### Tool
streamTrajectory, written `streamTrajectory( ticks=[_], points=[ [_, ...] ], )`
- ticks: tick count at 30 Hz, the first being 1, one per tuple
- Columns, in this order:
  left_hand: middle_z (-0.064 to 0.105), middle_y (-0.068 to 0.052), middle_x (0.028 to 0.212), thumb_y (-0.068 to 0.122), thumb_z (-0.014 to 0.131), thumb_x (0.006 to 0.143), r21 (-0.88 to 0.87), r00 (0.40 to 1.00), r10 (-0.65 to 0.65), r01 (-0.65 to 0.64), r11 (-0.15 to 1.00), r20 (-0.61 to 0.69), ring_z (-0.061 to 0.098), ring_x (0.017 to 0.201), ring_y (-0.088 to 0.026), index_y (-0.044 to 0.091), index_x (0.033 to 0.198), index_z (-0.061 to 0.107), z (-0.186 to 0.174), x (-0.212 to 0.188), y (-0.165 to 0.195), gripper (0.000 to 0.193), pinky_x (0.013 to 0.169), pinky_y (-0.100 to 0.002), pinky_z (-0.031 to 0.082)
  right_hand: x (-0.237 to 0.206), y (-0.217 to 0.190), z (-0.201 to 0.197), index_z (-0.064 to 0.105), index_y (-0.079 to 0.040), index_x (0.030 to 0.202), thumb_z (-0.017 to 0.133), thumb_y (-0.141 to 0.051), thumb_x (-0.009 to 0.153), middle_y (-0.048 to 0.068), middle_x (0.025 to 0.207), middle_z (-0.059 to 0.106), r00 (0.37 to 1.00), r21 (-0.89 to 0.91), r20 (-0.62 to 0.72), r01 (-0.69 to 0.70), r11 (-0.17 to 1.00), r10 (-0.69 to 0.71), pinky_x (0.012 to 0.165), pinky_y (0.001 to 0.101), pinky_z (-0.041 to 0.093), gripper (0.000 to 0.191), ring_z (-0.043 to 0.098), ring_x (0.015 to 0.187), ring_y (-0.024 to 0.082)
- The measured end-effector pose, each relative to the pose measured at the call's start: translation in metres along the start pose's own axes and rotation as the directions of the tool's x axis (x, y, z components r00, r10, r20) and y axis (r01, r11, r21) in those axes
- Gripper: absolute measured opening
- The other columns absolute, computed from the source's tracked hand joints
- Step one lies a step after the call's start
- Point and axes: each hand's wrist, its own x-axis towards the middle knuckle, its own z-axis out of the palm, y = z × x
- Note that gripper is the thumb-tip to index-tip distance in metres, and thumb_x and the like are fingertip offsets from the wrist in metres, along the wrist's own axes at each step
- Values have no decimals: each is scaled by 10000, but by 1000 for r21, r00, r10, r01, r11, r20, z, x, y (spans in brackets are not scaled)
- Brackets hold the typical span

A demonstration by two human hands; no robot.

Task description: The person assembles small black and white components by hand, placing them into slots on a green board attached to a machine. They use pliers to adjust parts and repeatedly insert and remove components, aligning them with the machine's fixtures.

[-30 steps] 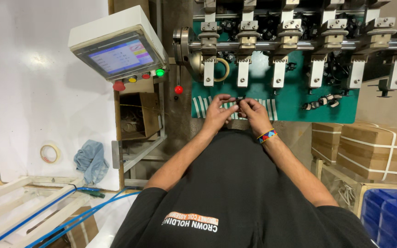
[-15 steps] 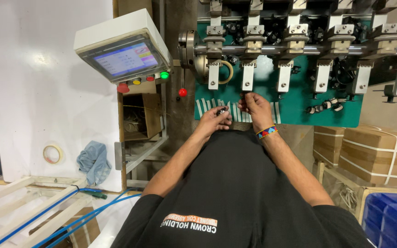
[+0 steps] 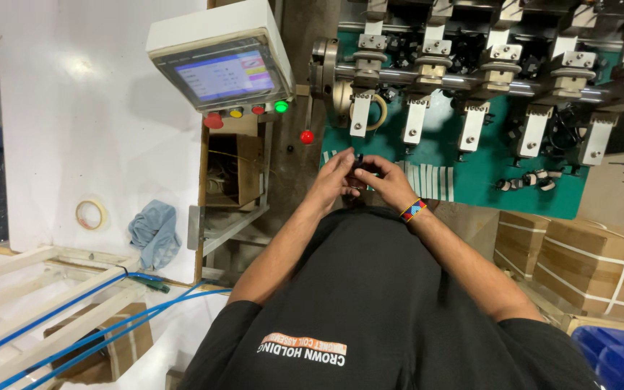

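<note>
My left hand (image 3: 335, 177) and my right hand (image 3: 386, 182) meet at the front edge of a green machine bed (image 3: 471, 180), just above my black shirt. Both pinch one small dark part (image 3: 359, 163) between the fingertips. My right wrist wears a striped woven band (image 3: 412, 210). Pale strips (image 3: 427, 180) lie on the green bed right behind my hands. A row of white and metal winding heads (image 3: 417, 119) hangs over the bed, with a tan ring (image 3: 378, 113) at the leftmost head.
A touch-screen control box (image 3: 225, 72) with coloured buttons sits at upper left. Below it is an open cardboard box (image 3: 229, 170). A blue rag (image 3: 154, 231) and tape roll (image 3: 91, 214) lie on the white table. Strapped cartons (image 3: 579, 253) stand on the right, blue hoses (image 3: 74, 318) at lower left.
My hands have lifted off the pale strips and drawn together around the small dark part. The camera view has shifted so the machine sits further right.
</note>
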Motion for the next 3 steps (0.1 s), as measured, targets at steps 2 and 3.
streamTrajectory(
  ticks=[2,3],
  points=[
    [693,-89,922,434,561,1048,-52,998,33,-36,998,-54,698,751,-153,27,1453,480,-10,1,-8,581,623,-278,574,11,9,7,682,-19,1293,698,-233,1032,39,1116,702,998,95,-53,-22,995,27,807,295,519,338,634,970,110],
    [701,-93,930,418,576,1046,-32,997,29,-31,999,-78,695,752,-153,23,1409,503,-15,2,-12,542,622,-279,572,15,14,7,661,-28,1289,693,-242,1033,35,1113,706,996,169,-56,-55,984,65,801,292,523,335,642,962,114]
  ],
)
